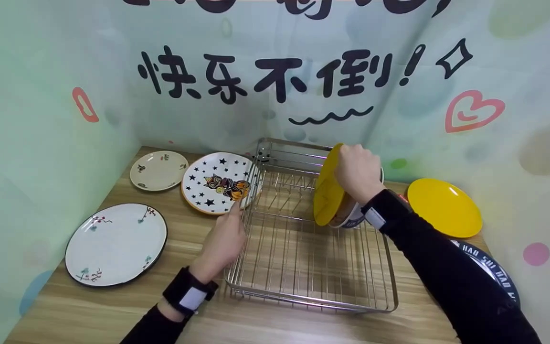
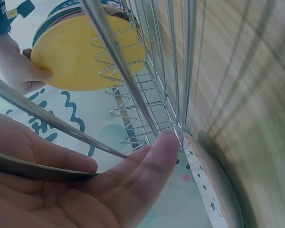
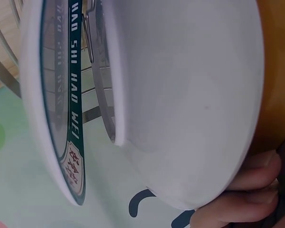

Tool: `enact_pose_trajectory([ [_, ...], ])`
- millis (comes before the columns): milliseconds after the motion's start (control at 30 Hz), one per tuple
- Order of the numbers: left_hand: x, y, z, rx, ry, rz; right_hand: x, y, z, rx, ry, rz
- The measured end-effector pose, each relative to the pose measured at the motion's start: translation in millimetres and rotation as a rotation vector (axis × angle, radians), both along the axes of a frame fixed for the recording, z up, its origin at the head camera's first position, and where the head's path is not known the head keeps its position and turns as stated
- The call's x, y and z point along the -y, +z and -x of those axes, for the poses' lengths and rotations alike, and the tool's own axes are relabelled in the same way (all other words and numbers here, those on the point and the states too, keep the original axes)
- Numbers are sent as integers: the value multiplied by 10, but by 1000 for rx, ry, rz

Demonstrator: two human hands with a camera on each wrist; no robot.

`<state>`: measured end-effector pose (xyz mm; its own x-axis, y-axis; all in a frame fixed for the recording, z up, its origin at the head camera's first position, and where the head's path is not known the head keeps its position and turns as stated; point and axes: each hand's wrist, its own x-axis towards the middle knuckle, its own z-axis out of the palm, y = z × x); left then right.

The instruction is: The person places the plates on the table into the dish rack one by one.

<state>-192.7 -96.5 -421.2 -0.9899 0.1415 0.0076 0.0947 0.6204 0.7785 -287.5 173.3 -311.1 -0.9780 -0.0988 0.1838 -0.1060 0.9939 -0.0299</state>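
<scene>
Wood table (image 1: 256, 329): plates (image 1: 116, 244) flank wire rack (image 1: 303, 297); right grip (image 1: 358, 172) pinches tilted yellow plate (image 1: 327, 193), left grip (image 1: 222, 241) holds rack.

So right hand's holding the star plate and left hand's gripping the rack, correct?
Wrong plate: the head view shows the right hand holding a yellow plate. The rest holds: the left hand grips the rack.

Wire rack (image 1: 311, 300) open above front, held yellow plate (image 1: 328, 193) blocking rear right
</scene>
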Motion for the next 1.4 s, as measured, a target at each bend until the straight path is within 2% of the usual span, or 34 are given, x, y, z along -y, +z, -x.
enact_pose_trajectory([
  [633, -3, 13, -10, 24, 6, -11, -10, 3, 14, 27, -19, 36],
  [900, -7, 25, -3, 31, 12, -3, 2, 19, -9, 25, -50, 33],
  [967, -13, 29, -1, 35, 15, 10, -13, 39, -23, 0, -44, 24],
  [1067, -24, 33, 2, 39, 21, 25, -65, 77, -64, -83, -16, 31],
  [1267, -33, 35, -4, 47, 20, 1, -228, 128, -248, -301, 46, 158],
  [1400, -26, 24, -4, 34, 27, 2, -374, 106, -356, -406, 50, 205],
])
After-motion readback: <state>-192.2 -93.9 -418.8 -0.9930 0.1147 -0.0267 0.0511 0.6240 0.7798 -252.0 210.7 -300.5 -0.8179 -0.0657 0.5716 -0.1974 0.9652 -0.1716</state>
